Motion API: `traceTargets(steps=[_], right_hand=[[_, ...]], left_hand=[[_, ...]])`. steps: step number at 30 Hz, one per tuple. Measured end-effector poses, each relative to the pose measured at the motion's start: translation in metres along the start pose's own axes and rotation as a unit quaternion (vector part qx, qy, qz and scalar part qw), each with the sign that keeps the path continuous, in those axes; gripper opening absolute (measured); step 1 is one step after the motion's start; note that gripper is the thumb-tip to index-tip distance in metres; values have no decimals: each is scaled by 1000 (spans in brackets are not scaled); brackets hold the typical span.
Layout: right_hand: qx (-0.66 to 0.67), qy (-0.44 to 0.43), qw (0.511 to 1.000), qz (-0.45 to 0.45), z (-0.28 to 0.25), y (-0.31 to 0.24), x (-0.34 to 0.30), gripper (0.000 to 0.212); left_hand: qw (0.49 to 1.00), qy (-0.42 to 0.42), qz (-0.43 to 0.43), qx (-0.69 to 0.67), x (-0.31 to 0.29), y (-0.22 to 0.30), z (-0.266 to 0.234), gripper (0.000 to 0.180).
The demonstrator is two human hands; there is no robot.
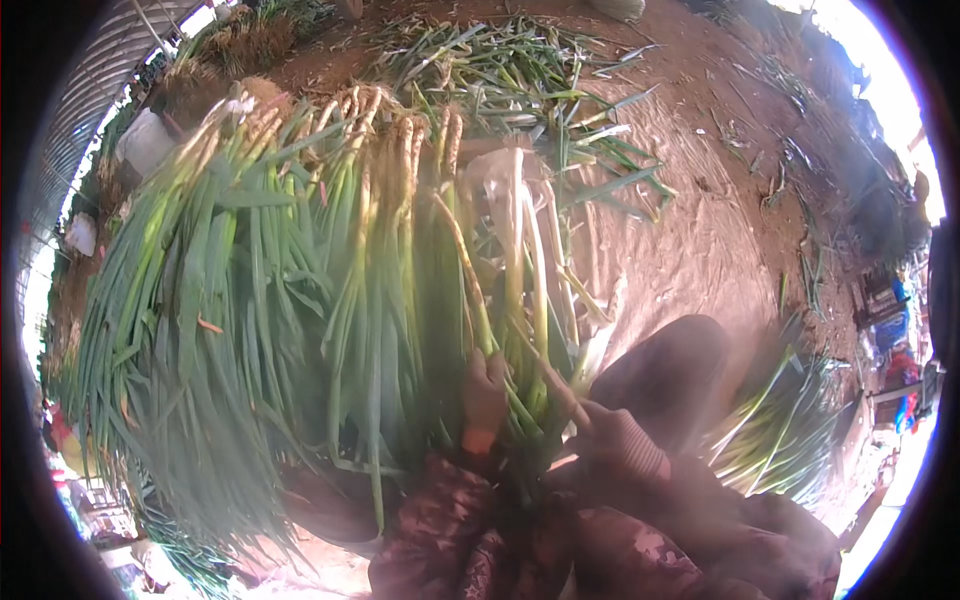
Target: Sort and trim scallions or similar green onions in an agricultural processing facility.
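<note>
In front of my lap, my left hand [486, 392] is closed around a long green onion [470, 275], its pale, dirty root end pointing away from me. To its right my right hand [618, 440] is curled beside the stalks, a thin tan strip running up from its fingers. Haze blurs that spot, and I cannot make out what the strip is. Just beyond the hands lie a few cleaned, white-stemmed green onions [516, 225]. A large heap of unpeeled green onions [230, 290] spreads on the left, roots at the far end and leaves toward me.
Stripped leaves [500, 60] are piled at the far side. A tan sheet [670, 200] covers the ground at right, beyond my bent knee [680, 370]. More green leaves [780, 430] lie at the lower right. White bags [148, 140] stand at far left.
</note>
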State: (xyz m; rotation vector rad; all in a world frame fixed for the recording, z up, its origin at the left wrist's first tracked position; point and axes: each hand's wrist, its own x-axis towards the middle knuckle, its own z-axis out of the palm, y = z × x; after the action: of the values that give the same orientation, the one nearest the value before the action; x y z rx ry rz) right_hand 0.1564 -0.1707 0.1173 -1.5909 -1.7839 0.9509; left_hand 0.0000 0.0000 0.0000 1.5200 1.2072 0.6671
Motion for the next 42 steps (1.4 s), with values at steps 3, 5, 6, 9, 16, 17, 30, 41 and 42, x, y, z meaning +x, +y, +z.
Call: traceTargets(steps=[3,5,6,9,16,17,30,41,42], right_hand=[[154,-74,963,207,29,9,-10,40],[122,-70,971,196,29,-2,-6,42],[71,-66,984,150,28,-8,-3,43],[-170,-34,981,-84,15,-10,11,37],[27,4,998,64,14,-7,41,38],[47,14,992,117,18,0,46,39],[-64,71,990,106,20,55,155,35],[-288,32,957,-17,-14,56,266,32],[-292,30,956,-23,-16,61,271,30]], left_hand=[[998,-30,-56,26,4,3,-17,37],[989,-28,-23,143,5,12,-17,35],[990,10,22,137,5,0,-17,33],[985,83,129,74,16,-24,0,36],[996,63,46,-50,8,-16,-2,42],[996,45,14,-79,7,-11,-2,43],[997,5,-24,-67,2,-2,-17,38],[997,-20,-21,-71,5,-23,-12,47],[997,-28,-20,-67,6,-24,-12,46]])
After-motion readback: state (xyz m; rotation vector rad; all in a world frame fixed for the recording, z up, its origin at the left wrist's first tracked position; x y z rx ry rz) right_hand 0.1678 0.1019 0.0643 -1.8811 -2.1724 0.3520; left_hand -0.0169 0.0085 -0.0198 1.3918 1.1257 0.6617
